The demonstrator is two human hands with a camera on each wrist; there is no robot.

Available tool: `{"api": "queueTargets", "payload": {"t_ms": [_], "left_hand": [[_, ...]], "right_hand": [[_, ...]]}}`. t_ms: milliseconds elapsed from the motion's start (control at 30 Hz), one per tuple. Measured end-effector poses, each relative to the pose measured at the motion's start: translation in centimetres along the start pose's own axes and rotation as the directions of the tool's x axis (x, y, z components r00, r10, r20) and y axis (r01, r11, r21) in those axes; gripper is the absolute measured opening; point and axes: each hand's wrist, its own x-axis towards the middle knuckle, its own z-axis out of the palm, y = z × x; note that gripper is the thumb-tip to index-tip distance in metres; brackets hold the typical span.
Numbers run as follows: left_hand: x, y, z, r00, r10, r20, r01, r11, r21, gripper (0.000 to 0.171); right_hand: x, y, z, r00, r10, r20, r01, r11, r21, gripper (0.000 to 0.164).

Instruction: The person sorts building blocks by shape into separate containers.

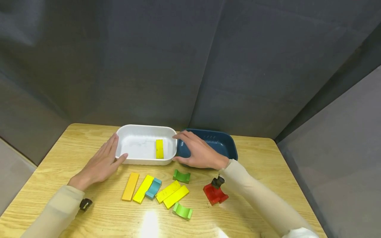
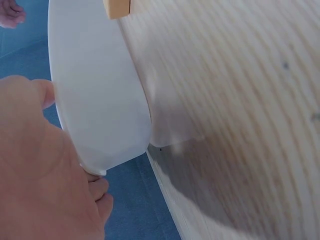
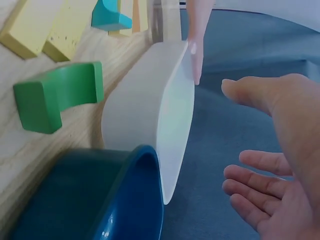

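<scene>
A white rectangular container stands at the back of the table with one yellow block in its right part. My left hand rests against the container's left end, fingers fairly straight and thumb at the front rim. In the left wrist view the thumb touches the white rim. Above the dark blue container, my right hand is held with fingers spread near the white container's right end. The right wrist view shows that hand apart from both containers, with nothing in it.
In front lie an orange block, several yellow blocks, a blue curved block and two green curved blocks. Red curved pieces lie beneath the right forearm. A dark curtain hangs behind the table.
</scene>
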Motion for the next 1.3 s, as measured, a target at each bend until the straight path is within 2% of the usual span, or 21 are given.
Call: {"api": "queueTargets", "payload": {"t_ms": [567,900,1300], "left_hand": [[0.1,0.3,0.0,1.000,0.013,-0.008,-0.013,1.000,0.003,0.096],[0.2,0.2,0.1,1.000,0.007,-0.010,-0.007,1.000,-0.002,0.095],[0.4,0.1,0.3,1.000,0.012,-0.008,-0.012,1.000,0.001,0.096]], "right_hand": [[-4.4,-2.1,-0.1,0.997,-0.077,0.007,0.076,0.997,0.018,0.063],[-6.8,-3.1,1.3,0.996,-0.077,0.053,0.072,0.993,0.090,0.056],[-9.0,-3.6,3.1,0.988,-0.098,0.118,0.085,0.990,0.108,0.045]]}}
